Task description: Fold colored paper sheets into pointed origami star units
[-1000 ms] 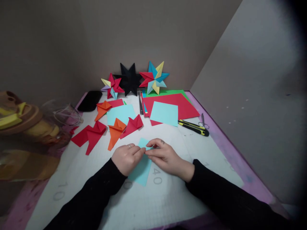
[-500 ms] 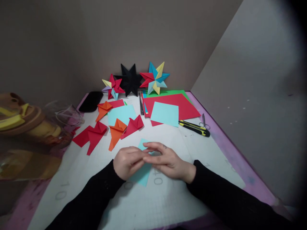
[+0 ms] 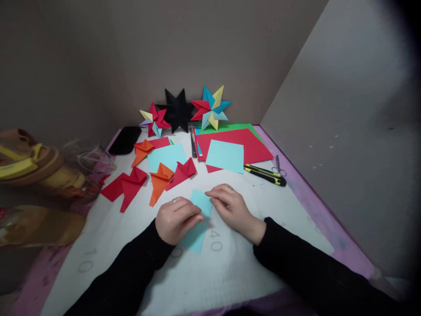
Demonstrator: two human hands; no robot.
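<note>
A folded strip of light blue paper point(image 3: 194, 239) lies slanted on the white mat between my hands. My left hand point(image 3: 178, 218), with a ring on one finger, is over its left side; the fingers are loosely bent, with a small gap between thumb and fingertips. At the strip's upper right edge, my right hand point(image 3: 231, 210) has thumb and forefinger pinched on the paper. Just beyond lie an orange folded piece point(image 3: 160, 180), a red folded piece point(image 3: 183, 172) and a larger red one point(image 3: 133, 184).
Square light blue sheets point(image 3: 226, 156) and red paper point(image 3: 253, 145) lie toward the back, near a yellow-black utility knife point(image 3: 265, 174) and scissors point(image 3: 279, 166). Paper stars point(image 3: 178, 109) lean on the wall. A phone point(image 3: 125, 140) is at back left; a brown-lidded cup point(image 3: 39, 164) stands left.
My hands have come apart after touching over the strip. My right hand moved up to the strip's upper right edge, while my left hand stayed over its left side.
</note>
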